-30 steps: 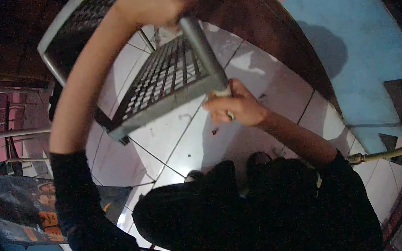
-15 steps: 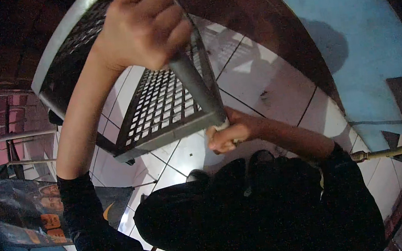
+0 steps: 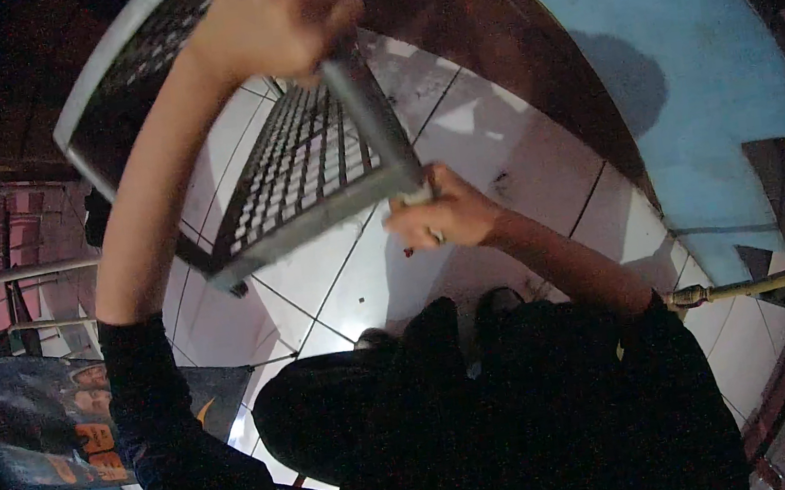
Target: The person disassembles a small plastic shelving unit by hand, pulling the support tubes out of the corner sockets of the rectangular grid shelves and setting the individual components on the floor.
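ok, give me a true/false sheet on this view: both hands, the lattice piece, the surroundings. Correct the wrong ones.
1. The left hand is higher in the picture than the right hand. True.
2. Neither hand touches the grey lattice frame. False: the left hand is closed round its bar.
3. The floor is pale tile with dark joints. True.
4. The left sleeve is white. False: it is black.
5. The blue wall patch is in the picture's right half. True.
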`<state>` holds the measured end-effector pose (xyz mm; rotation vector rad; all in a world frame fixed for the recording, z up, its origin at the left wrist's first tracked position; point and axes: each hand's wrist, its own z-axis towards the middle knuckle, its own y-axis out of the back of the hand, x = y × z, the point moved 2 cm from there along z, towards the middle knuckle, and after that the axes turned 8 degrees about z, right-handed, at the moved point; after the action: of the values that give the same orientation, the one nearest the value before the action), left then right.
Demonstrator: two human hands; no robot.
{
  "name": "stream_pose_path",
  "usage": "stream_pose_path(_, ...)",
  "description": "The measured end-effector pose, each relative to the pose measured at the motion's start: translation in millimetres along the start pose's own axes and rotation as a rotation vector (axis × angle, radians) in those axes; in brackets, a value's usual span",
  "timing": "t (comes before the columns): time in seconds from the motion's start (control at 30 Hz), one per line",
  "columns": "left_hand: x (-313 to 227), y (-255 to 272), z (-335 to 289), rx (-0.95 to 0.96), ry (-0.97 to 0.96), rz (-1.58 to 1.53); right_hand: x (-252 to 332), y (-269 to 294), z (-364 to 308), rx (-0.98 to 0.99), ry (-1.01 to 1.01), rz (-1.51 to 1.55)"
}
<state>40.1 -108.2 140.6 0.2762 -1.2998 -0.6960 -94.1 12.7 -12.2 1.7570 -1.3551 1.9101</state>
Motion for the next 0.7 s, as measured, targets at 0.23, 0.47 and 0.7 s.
stream_pose_path(0.23, -19, 15, -2, 0.102, 0.051, 0.019, -22, 0, 6, 0.377, -0.166, 0.359)
stream_pose_path(0.47, -6, -8, 16, -0.024, 0.038, 0.023, -7, 5, 6, -0.114, 0.000, 0.032)
stream_pose_path(0.7, -14, -1, 13, -0.215, 0.015, 0.049, -18, 12, -3, 0.405, -0.185, 0.416)
